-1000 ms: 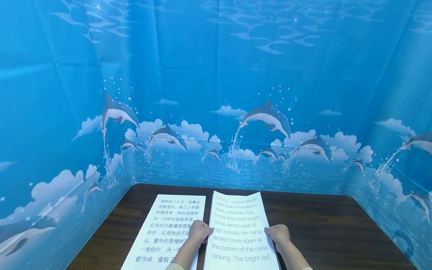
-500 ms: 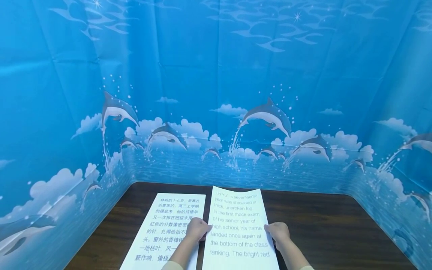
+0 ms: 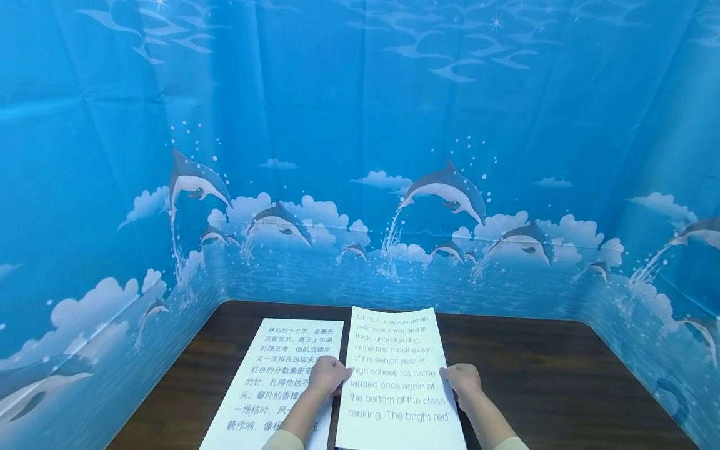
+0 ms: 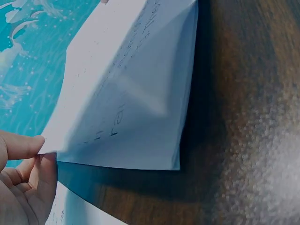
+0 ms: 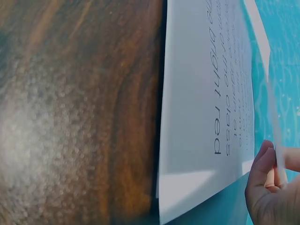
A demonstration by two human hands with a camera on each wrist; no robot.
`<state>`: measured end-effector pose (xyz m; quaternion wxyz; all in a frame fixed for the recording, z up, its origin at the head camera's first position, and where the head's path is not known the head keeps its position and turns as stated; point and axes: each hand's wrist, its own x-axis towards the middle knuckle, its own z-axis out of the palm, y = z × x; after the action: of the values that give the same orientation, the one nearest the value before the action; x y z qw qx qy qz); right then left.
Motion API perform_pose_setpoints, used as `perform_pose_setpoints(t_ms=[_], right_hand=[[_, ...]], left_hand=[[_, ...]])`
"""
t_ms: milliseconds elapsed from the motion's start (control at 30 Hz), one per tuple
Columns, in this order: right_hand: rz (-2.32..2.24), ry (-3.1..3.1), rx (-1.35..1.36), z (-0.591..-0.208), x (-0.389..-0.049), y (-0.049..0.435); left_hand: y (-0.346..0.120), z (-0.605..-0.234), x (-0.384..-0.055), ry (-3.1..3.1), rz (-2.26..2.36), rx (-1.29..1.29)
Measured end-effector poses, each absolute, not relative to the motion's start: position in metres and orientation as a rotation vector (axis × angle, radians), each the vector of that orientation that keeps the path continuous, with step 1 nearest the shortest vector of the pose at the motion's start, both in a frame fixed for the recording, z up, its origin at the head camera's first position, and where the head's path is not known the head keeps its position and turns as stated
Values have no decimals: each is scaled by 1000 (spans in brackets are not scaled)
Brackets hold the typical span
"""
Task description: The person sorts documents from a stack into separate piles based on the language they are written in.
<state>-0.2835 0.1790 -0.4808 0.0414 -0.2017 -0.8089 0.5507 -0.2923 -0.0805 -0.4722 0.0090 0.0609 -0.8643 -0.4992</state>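
Note:
Both hands hold a white sheet of paper [image 3: 396,375] printed with large English text, tilted slightly with its far edge curved. My left hand [image 3: 327,378] pinches its left edge between thumb and fingers, as the left wrist view also shows. On the opposite edge my right hand [image 3: 464,381] pinches the paper about halfway along. In the right wrist view the paper part by the right hand [image 5: 274,183] is seen nearly edge-on. A doubled edge shows along the paper's side in the left wrist view. To the left lies a sheet with Chinese text [image 3: 270,387], partly covered by the left forearm.
A dark brown wood-grain table [image 3: 540,387] lies under the papers. Around it on the back and both sides hangs a blue curtain [image 3: 315,125] printed with dolphins, clouds and waves.
The English sheet and both hands have shifted slightly away from the body, and its far edge has straightened from a dip with raised corners. The Chinese sheet stays put. The head view has tilted slightly.

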Motion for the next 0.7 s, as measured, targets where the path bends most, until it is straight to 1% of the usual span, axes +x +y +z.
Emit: perform_pose_setpoints(t_ms=[400,700], right_hand=[[1683,-2441,-535,-473,-281,176],[1676,-2436,-539,-474,-280,182]], left_hand=[[-81,-467,-291,-2694,-1583,171],[-74,-464,-287,-2692,-1609,123]])
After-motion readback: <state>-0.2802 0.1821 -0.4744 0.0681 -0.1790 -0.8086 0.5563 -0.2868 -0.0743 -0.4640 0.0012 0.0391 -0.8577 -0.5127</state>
